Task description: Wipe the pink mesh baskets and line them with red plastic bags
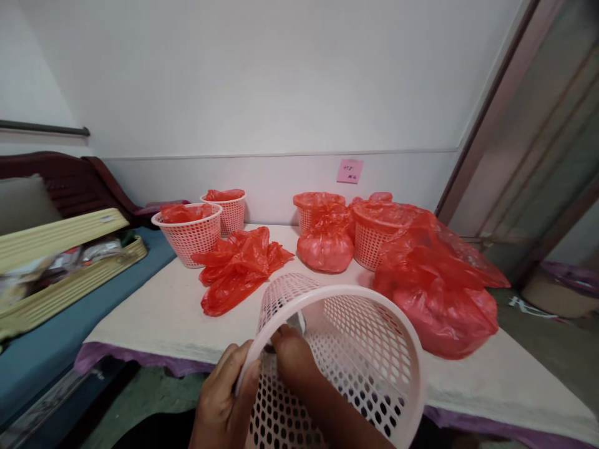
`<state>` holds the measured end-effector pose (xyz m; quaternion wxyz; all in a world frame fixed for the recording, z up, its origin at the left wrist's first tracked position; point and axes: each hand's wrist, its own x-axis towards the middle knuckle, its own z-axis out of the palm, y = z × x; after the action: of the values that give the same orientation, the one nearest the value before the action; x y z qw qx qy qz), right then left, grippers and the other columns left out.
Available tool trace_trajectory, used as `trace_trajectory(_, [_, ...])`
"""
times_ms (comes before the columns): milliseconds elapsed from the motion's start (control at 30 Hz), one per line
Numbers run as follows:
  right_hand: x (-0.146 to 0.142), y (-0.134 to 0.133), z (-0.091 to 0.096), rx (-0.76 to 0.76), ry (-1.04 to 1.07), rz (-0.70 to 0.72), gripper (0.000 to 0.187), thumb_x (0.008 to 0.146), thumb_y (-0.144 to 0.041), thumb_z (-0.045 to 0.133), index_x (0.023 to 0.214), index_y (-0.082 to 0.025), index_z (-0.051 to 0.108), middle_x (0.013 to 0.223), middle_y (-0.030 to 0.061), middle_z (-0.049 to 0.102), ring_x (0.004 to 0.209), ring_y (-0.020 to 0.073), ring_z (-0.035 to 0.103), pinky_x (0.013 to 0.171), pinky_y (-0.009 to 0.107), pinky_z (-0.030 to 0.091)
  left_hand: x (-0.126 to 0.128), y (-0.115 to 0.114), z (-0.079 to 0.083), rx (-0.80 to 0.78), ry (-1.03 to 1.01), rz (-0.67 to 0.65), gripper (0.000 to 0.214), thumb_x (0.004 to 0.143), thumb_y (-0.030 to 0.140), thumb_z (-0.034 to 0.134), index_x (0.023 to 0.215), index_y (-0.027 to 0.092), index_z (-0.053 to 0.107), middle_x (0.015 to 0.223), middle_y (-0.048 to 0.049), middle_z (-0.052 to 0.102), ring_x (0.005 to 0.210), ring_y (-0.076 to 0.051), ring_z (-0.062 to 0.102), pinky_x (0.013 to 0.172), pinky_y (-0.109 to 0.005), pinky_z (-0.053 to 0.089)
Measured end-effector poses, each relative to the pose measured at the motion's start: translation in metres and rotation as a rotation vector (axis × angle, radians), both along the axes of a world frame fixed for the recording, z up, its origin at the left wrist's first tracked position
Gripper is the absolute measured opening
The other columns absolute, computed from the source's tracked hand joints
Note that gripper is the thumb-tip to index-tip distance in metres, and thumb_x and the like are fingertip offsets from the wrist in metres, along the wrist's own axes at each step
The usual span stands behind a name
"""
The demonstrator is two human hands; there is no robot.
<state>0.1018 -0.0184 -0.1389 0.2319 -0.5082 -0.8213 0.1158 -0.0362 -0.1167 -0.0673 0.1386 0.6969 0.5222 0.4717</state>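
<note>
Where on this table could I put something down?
Left front: bare white cloth between the loose red bag and purple edging. Right front: a patch before the big bulging bag. Crowded: back right, with a smaller bag and lined baskets. The held basket blocks front middle.

I could cross the counter's (150, 312) near left corner; my basket (374, 324) blocks the front edge's middle, a red bag (435, 318) the right.

smooth plastic basket (374, 330) in front with a soft sheen, thin glossy crinkled plastic bags (435, 312), matt cloth table cover (163, 318), matt paper note (350, 171), smooth matt wall (281, 81), glossy wood-like headboard (60, 184)
</note>
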Motion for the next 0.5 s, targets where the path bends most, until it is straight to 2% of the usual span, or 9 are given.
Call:
trace_trajectory(133, [0.018,-0.007,0.004,-0.058,-0.193,0.002,0.022,0.066,-0.008,0.063,0.087,-0.011,0.070,0.089,0.0182,0.069,0.084,0.0318,0.065,0.073,0.041,0.049,-0.003,-0.001,0.001,0.025,0.020,0.003,0.032,0.092,0.028,0.048,0.122,0.028,0.058,0.106,-0.0047,0.065,0.096,-0.019,0.062,0.079,-0.024,0.051])
trace_trajectory(233, [0.029,-0.031,0.018,-0.074,-0.188,0.091,0.022,0.069,-0.014,0.063,0.090,-0.019,0.069,0.089,0.0088,0.070,0.079,0.0230,0.065,0.070,0.031,0.049,-0.002,0.003,0.004,0.039,0.022,-0.013,0.030,0.092,0.027,0.048,0.120,0.027,0.059,0.095,-0.0031,0.064,0.089,-0.018,0.062,0.078,-0.023,0.050])
trace_trajectory(267, [0.031,-0.042,0.022,-0.057,-0.159,0.128,0.023,0.072,-0.014,0.060,0.092,-0.023,0.068,0.090,0.0044,0.070,0.079,0.0192,0.065,0.069,0.027,0.049,-0.002,0.005,0.006,0.036,0.013,-0.018,0.029,0.092,0.027,0.048,0.119,0.027,0.059,0.092,-0.0026,0.063,0.087,-0.017,0.061,0.078,-0.024,0.050])
trace_trajectory(333, [0.033,-0.063,0.024,0.035,-0.104,0.184,0.025,0.077,-0.015,0.058,0.097,-0.026,0.066,0.093,0.0015,0.070,0.079,0.0161,0.065,0.068,0.023,0.048,-0.001,0.009,0.009,0.012,-0.005,-0.029,0.028,0.093,0.028,0.047,0.118,0.026,0.058,0.090,-0.0022,0.062,0.086,-0.017,0.060,0.080,-0.024,0.049])
trace_trajectory(400, [0.038,-0.080,0.017,0.155,-0.165,0.227,0.020,0.075,-0.020,0.064,0.095,-0.026,0.067,0.086,0.0016,0.070,0.070,0.0175,0.065,0.058,0.024,0.048,-0.002,0.013,0.012,-0.028,-0.013,-0.042,0.027,0.093,0.030,0.046,0.117,0.025,0.058,0.091,-0.0023,0.060,0.088,-0.016,0.059,0.081,-0.024,0.047])
trace_trajectory(500, [0.056,-0.093,-0.009,0.349,-0.328,0.205,0.010,0.066,-0.027,0.076,0.069,-0.026,0.065,0.066,0.0010,0.065,0.058,0.0225,0.063,0.049,0.030,0.046,-0.004,0.019,0.020,-0.060,-0.001,-0.039,0.027,0.094,0.033,0.046,0.116,0.024,0.059,0.094,-0.0033,0.061,0.091,-0.017,0.058,0.085,-0.026,0.045])
